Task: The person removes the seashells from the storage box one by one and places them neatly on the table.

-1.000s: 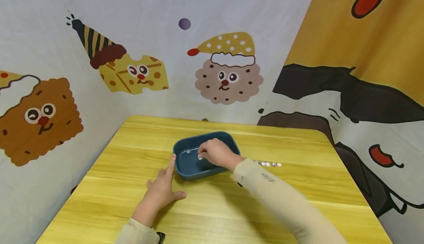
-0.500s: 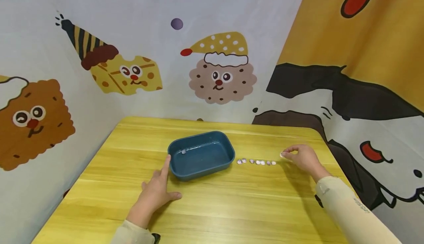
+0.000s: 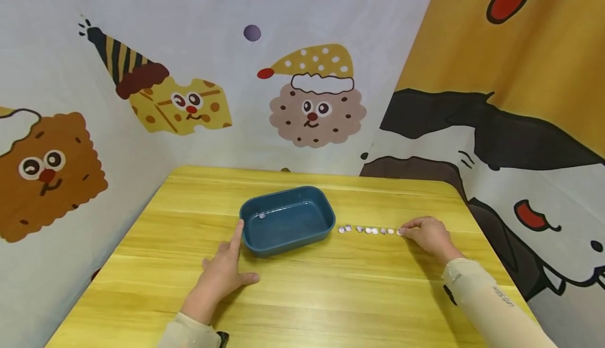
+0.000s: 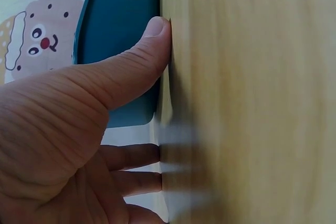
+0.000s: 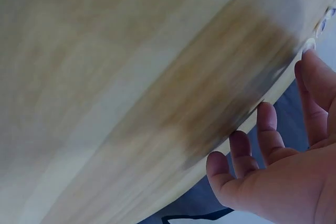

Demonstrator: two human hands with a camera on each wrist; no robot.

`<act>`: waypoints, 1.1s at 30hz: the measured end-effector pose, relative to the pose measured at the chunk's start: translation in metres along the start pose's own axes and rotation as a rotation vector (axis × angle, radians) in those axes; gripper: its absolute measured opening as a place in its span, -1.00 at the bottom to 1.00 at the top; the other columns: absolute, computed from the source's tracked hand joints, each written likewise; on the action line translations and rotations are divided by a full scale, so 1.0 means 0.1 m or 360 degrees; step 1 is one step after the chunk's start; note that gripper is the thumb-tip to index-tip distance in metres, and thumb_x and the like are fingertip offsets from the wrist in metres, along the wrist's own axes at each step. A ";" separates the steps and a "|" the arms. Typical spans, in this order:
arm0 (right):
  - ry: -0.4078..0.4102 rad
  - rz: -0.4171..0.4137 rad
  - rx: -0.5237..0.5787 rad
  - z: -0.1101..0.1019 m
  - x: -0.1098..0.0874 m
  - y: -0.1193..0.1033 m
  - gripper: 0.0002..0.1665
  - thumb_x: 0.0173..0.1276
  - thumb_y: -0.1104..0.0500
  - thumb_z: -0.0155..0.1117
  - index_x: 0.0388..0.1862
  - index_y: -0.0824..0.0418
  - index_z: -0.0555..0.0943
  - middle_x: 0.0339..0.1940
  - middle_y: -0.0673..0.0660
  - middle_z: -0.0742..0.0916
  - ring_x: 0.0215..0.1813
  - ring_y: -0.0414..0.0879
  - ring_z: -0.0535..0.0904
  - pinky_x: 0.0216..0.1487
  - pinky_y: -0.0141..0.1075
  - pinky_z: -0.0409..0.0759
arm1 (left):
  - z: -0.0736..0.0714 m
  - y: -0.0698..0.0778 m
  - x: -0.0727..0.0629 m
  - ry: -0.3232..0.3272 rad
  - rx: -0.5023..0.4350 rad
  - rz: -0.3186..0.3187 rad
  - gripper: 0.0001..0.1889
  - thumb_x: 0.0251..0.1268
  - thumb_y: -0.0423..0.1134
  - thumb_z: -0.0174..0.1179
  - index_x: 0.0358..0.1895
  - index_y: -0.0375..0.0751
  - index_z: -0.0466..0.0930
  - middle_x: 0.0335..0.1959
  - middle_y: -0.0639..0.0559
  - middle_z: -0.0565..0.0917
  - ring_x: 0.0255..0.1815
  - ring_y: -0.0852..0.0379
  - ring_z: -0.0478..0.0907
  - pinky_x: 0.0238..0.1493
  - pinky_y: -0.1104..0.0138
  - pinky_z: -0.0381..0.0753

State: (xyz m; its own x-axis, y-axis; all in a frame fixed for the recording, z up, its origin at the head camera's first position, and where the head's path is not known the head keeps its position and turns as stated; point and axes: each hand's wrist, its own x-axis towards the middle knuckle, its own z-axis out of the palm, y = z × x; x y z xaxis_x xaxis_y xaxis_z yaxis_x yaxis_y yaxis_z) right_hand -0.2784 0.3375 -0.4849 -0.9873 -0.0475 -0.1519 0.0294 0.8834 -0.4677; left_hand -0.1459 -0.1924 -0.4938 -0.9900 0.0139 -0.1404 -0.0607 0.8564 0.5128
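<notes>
My right hand (image 3: pixel 429 236) pinches a small whitish, round, flat piece (image 3: pixel 400 231) between thumb and forefinger at the right end of a row. The piece is down at table level. That row of several small white and purplish pieces (image 3: pixel 368 230) runs rightward from a dark teal rectangular tray (image 3: pixel 288 246). One purplish piece (image 3: pixel 262 215) lies inside the tray, near its left back corner. My left hand (image 3: pixel 221 278) rests on the table with fingers spread, its index fingertip touching the tray's left wall. In the left wrist view the straight thumb (image 4: pixel 142 61) shows before the tray (image 4: pixel 126 19).
The yellow wood-grain table (image 3: pixel 302 301) carries the tray and the row. Behind and beside it hang cloth walls (image 3: pixel 212 49) printed with cartoon food characters, with a yellow, black and white printed part (image 3: pixel 520 127) on the right.
My right hand came out of the tray with a piece, travelled right past the row, then lowered to the row's right end. The left hand stays at the tray; the view shifted slightly.
</notes>
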 end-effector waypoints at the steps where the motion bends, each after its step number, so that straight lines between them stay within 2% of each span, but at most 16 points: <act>1: 0.0002 0.0000 -0.0012 0.01 0.01 0.00 -0.60 0.49 -0.21 0.43 0.02 0.04 0.86 0.26 0.32 0.77 0.35 0.44 0.58 0.28 0.33 0.55 | 0.00 0.00 0.00 0.0002 0.0001 0.0004 0.56 0.01 0.14 0.68 0.77 0.20 -0.54 0.52 -0.65 0.34 0.45 -0.56 0.48 0.30 -0.75 0.08; 9: 0.0030 0.0043 -0.0058 0.04 0.01 -0.01 -0.58 0.47 -0.27 0.42 0.00 -0.02 0.87 0.33 0.32 0.73 0.43 0.51 0.48 0.25 0.51 0.37 | -0.02 0.01 -0.01 0.0011 -0.0014 0.0013 0.55 0.01 0.14 0.68 0.78 0.20 -0.51 0.52 -0.63 0.36 0.49 -0.55 0.45 0.30 -0.75 0.07; 17: 0.0045 0.0061 -0.0034 0.05 -0.03 -0.04 -0.60 0.47 -0.25 0.42 -0.01 -0.02 0.88 0.40 0.36 0.67 0.44 0.53 0.44 0.19 0.46 0.35 | -0.02 0.03 0.00 0.0002 -0.0015 -0.0003 0.54 0.03 0.13 0.68 0.78 0.19 -0.51 0.52 -0.64 0.35 0.50 -0.56 0.43 0.32 -0.74 0.08; 20: 0.0032 0.0052 0.0006 0.05 -0.03 -0.03 -0.54 0.48 -0.27 0.41 0.07 0.01 0.86 0.41 0.36 0.67 0.45 0.50 0.46 0.24 0.44 0.38 | -0.02 0.02 -0.01 -0.0002 -0.0011 -0.0007 0.54 0.03 0.13 0.68 0.78 0.19 -0.52 0.53 -0.64 0.34 0.51 -0.57 0.41 0.32 -0.73 0.08; 24: 0.0023 0.0022 0.0135 -0.05 -0.04 -0.06 -0.36 0.55 -0.29 0.31 0.29 0.15 0.75 0.47 0.42 0.62 0.48 0.49 0.47 0.35 0.36 0.50 | -0.01 0.02 -0.01 0.0003 -0.0002 0.0010 0.54 0.02 0.13 0.68 0.78 0.18 -0.51 0.51 -0.65 0.36 0.47 -0.57 0.45 0.30 -0.74 0.10; 26: 0.0038 -0.0009 0.0197 -0.14 -0.01 -0.19 -0.28 0.58 -0.32 0.24 0.40 0.19 0.67 0.52 0.44 0.57 0.52 0.47 0.44 0.39 0.34 0.52 | 0.00 0.01 0.00 0.0000 0.0001 0.0011 0.54 0.02 0.13 0.68 0.78 0.19 -0.52 0.51 -0.65 0.36 0.48 -0.57 0.45 0.30 -0.74 0.10; 28: 0.0079 -0.0086 0.0224 -0.22 0.01 -0.43 -0.26 0.61 -0.32 0.21 0.45 0.18 0.62 0.53 0.43 0.56 0.53 0.45 0.43 0.41 0.33 0.52 | 0.00 0.01 0.00 -0.0003 0.0002 0.0006 0.55 0.02 0.12 0.68 0.78 0.19 -0.53 0.51 -0.65 0.36 0.48 -0.57 0.45 0.30 -0.74 0.10; 30: 0.0106 -0.0228 0.0259 -0.25 0.04 -0.79 -0.31 0.62 -0.26 0.22 0.46 0.16 0.62 0.46 0.36 0.64 0.47 0.36 0.52 0.36 0.27 0.59 | -0.01 0.02 0.00 -0.0002 -0.0006 -0.0001 0.55 0.02 0.12 0.68 0.78 0.19 -0.53 0.52 -0.65 0.35 0.48 -0.58 0.44 0.31 -0.74 0.09; 33: 0.0042 -0.0500 0.0291 -0.15 0.05 -1.44 -0.47 0.63 -0.09 0.30 0.41 0.13 0.66 0.26 0.22 0.77 0.27 0.16 0.67 0.23 0.09 0.70 | -0.02 0.02 -0.01 -0.0003 -0.0008 0.0003 0.54 0.03 0.12 0.68 0.78 0.18 -0.52 0.51 -0.66 0.35 0.49 -0.58 0.43 0.31 -0.74 0.08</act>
State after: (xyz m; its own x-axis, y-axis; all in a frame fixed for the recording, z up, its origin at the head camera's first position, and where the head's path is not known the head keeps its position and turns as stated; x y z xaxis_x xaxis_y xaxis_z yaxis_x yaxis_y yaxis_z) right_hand -0.2903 0.2166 -0.4053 -0.9563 -0.2890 0.0454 -0.2507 0.7297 -0.6361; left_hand -0.1454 -0.1916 -0.4913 -0.9899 0.0167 -0.1409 -0.0593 0.8537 0.5174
